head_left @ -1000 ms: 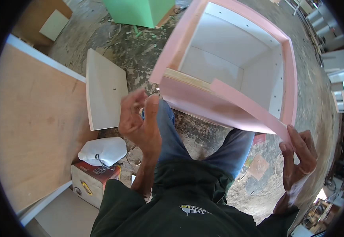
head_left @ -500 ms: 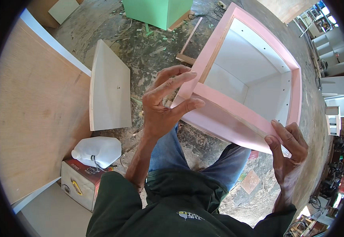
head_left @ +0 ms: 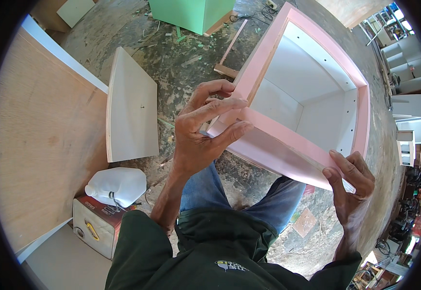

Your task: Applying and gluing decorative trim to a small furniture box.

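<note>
An open box-shaped cabinet (head_left: 280, 94) with white inner walls and a pink front frame stands tilted before me, above my knees. Along its near rim lies a pink strip (head_left: 288, 136) with a thin brownish lower edge. My left hand (head_left: 205, 123) is at the strip's left end, by the frame corner, thumb on the near side and index finger on top. At the right end, my right hand (head_left: 353, 181) pinches the strip and rim between thumb and fingers. Whether the strip is loose or fixed to the frame, I cannot tell.
A pale board (head_left: 132, 108) stands left, beside a large wooden panel (head_left: 46, 135). A white plastic jug (head_left: 121, 186) rests on a box (head_left: 97, 227). Behind are a green cabinet (head_left: 191, 14), wood offcuts (head_left: 226, 71) and green scraps on the stained floor.
My left index finger has shifted slightly right and down onto the strip's end at the corner. The right hand keeps its grip at the other end, almost unmoved.
</note>
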Demonstrator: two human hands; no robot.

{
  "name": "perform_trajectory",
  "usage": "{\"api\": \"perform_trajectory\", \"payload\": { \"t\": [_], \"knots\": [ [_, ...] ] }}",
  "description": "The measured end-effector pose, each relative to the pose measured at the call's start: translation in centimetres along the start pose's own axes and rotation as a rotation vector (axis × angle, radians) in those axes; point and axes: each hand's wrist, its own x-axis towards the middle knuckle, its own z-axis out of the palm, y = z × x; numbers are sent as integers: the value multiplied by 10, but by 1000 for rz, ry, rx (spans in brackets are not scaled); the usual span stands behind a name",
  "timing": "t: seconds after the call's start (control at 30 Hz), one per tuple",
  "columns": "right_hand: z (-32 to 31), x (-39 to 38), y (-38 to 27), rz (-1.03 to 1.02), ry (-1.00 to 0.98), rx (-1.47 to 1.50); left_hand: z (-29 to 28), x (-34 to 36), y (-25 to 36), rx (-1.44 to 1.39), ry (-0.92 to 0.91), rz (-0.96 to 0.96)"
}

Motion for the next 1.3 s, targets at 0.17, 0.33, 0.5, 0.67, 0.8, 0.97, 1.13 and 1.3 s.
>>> {"api": "perform_trajectory", "payload": {
  "t": [0.17, 0.33, 0.5, 0.67, 0.8, 0.97, 1.13, 1.3],
  "knots": [
    [2, 4, 3, 11, -29, 34, -7, 3, 8, 99, -54, 1],
    [5, 2, 11, -4, -26, 33, -25, 27, 38, 350, -196, 86],
    [11, 3, 14, -29, -35, 74, -38, 62, 58, 566, -527, 155],
    [12, 1, 18, -22, -12, 123, -22, 76, 58, 551, -700, 175],
    [13, 2, 24, -69, -60, 82, -18, 76, 56, 625, -734, 204],
    [15, 2, 24, -57, -51, 94, -21, 83, 58, 664, -789, 185],
    [17, -1, 25, -41, -42, 82, -18, 85, 61, 679, -795, 169],
    [25, -1, 24, -27, -17, 92, -20, 87, 62, 673, -785, 164]
  ]
}}
